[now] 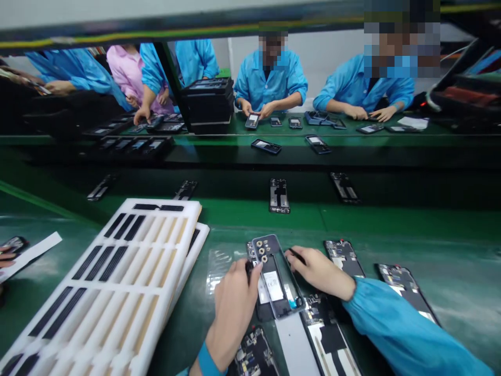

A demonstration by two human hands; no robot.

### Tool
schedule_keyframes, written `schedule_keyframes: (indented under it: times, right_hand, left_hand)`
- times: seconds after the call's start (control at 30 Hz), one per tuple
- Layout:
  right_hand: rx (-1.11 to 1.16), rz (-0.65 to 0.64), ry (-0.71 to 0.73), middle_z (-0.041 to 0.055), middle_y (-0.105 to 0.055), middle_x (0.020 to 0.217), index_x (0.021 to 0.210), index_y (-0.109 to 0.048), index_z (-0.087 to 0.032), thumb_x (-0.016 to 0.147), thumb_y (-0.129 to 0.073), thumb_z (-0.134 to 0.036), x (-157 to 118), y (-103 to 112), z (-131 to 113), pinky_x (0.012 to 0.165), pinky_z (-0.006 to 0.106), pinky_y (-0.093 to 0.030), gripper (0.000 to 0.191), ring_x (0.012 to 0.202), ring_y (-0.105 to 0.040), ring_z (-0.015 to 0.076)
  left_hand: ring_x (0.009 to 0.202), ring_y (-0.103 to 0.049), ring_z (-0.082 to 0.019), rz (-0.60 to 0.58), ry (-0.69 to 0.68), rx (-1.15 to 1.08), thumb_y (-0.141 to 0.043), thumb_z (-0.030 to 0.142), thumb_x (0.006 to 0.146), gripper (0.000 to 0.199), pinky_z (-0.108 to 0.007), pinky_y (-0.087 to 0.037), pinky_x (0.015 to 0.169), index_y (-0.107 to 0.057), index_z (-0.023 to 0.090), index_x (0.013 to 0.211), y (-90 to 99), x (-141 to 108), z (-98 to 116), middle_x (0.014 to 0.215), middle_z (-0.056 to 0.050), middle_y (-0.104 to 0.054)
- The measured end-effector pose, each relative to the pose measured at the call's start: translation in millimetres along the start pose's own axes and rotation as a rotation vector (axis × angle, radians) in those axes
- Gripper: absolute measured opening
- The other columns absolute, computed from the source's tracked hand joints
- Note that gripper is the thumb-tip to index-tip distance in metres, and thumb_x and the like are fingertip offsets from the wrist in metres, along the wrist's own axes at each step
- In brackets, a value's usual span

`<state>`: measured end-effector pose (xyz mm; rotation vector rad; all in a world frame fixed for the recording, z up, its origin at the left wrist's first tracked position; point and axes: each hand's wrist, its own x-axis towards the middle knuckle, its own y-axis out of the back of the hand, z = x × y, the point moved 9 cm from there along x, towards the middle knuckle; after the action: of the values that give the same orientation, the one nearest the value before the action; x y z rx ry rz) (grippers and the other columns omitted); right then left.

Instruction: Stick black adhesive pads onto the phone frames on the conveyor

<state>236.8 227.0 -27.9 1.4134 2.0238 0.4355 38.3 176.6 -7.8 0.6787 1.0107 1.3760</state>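
Observation:
A grey-blue phone frame [279, 309] with an open middle and several ringed camera holes lies tilted over a phone body [266, 312] whose white label shows through. My left hand [234, 297] is closed at the frame's left edge, its thumb against the rim. My right hand [321, 269] pinches at the upper right edge. Something black shows at the fingers of both hands; I cannot tell whether these are finger covers or small tools. Close by are opened phones: one [256, 352] below my left hand, another [331, 334] at lower right, and one [344, 257] beyond my right hand.
A white foam tray [153, 279] with black strips in slots sits at left on a second tray [201, 235]. Another opened phone [407, 287] lies at right. Several phone bodies [279, 196] rest on the strip ahead. Co-workers in blue [270, 78] handle phones across the bench.

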Motion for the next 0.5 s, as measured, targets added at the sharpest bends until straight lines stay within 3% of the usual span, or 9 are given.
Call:
schedule_keyframes:
  times: [0.13, 0.23, 0.5]
  right_hand:
    - [-0.080, -0.053, -0.077, 0.0006, -0.069, 0.075, 0.086, -0.065, -0.016, 0.099, -0.058, -0.032, -3.5, -24.2, -2.1, 0.076, 0.033, -0.053, 0.022, 0.072, -0.067, 0.0156]
    - [-0.092, -0.085, -0.159, 0.0032, -0.069, 0.094, 0.100, -0.067, -0.014, 0.100, -0.059, -0.039, -6.6, -36.5, -0.4, 0.077, 0.035, -0.057, 0.026, 0.081, -0.068, 0.0157]
    - [0.076, -0.215, -0.374, 0.0078, -0.067, 0.115, 0.119, -0.063, -0.015, 0.099, -0.061, -0.036, -1.0, -59.2, 1.4, 0.081, 0.039, -0.058, 0.029, 0.094, -0.068, 0.0195]
  left_hand:
    - [0.093, -0.070, -0.029, -0.017, 0.036, -0.056, -0.049, 0.041, 0.100, 0.035, -0.042, -0.052, 0.079, -0.063, 0.013, 0.116, -2.3, -3.0, 3.5, 0.102, -0.013, -0.073]
    - [0.095, -0.068, -0.023, -0.035, 0.069, -0.152, -0.055, 0.039, 0.098, 0.033, -0.045, -0.054, 0.087, -0.061, 0.015, 0.119, -3.6, -1.4, -3.3, 0.107, -0.008, -0.070]
    - [0.094, -0.067, -0.022, -0.201, 0.131, -0.477, -0.061, 0.043, 0.095, 0.032, -0.041, -0.057, 0.082, -0.065, 0.015, 0.111, -16.0, 22.6, -30.3, 0.109, -0.006, -0.068]
